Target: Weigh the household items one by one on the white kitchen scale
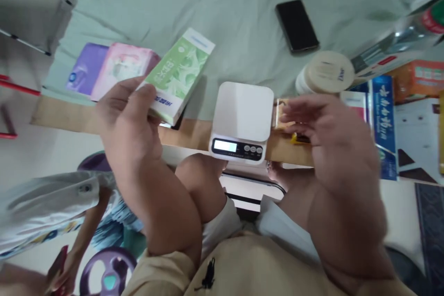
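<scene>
My left hand [130, 118] grips a green tissue pack [178, 74] by its near end and holds it up, left of a small white kitchen scale [242, 120]. The scale sits at the near edge of the table with nothing on its platform. My right hand [326, 132] is blurred, fingers spread, hovering just right of the scale over an orange and yellow packet [282, 118]. It holds nothing that I can see.
A pink pack [121, 67] and a purple pack [86, 67] lie on the green cloth at the left. A black phone [297, 25] lies farther back. A round white lid [329, 72], blue boxes [383, 115] and an orange box [421, 78] crowd the right. Another person [52, 203] sits at lower left.
</scene>
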A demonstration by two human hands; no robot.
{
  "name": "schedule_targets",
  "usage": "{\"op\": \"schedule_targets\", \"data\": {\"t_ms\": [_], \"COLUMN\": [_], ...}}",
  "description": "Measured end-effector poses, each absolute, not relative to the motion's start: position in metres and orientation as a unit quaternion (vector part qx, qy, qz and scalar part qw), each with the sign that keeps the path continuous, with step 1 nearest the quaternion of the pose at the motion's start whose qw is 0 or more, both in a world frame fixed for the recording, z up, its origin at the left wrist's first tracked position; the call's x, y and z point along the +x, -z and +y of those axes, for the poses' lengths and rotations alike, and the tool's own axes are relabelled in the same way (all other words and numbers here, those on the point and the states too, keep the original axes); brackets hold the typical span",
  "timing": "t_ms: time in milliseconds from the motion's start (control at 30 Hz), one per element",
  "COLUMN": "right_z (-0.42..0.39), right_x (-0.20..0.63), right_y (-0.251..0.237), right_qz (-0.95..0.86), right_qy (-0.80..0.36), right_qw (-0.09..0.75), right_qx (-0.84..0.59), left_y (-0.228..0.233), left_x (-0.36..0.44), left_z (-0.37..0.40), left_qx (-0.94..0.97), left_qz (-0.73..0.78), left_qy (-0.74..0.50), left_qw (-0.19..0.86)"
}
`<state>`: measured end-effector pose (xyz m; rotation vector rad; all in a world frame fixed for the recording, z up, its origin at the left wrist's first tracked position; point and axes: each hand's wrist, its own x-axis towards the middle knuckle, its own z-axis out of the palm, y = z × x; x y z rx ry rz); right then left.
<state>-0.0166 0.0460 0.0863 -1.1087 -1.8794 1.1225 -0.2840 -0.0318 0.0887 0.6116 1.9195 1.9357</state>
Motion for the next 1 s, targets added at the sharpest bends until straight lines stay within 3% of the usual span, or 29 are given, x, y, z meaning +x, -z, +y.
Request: {"op": "schedule_targets", "data": {"t_ms": [167, 333, 500, 733, 1000], "right_z": [0.028, 0.04, 0.054, 0.061, 0.065], "right_x": [-0.075, -0.085, -0.078, -0.07, -0.057], "right_y": [-0.093, -0.081, -0.071, -0.068, -0.075], "right_qz": [-0.719, -0.719, -0.709, -0.73, -0.715], "right_qy": [-0.513, -0.444, -0.389, -0.36, -0.377], "right_qw": [0.251, 0.299, 0.31, 0.294, 0.306], "right_qx": [-0.396, -0.444, -0.5, -0.502, -0.504], "left_y": [-0.083, -0.084, -0.09, -0.09, -0.077], "left_x": [-0.294, -0.277, -0.258, -0.256, -0.266], "left_z": [-0.048, -0.044, -0.036, -0.028, -0.025], "left_qx": [0.23, 0.292, 0.356, 0.502, 0.444], "left_qz": [0.7, 0.643, 0.662, 0.706, 0.693], "left_qy": [-0.614, -0.579, -0.437, -0.276, -0.458], "left_qw": [0.281, 0.406, 0.494, 0.415, 0.335]}}
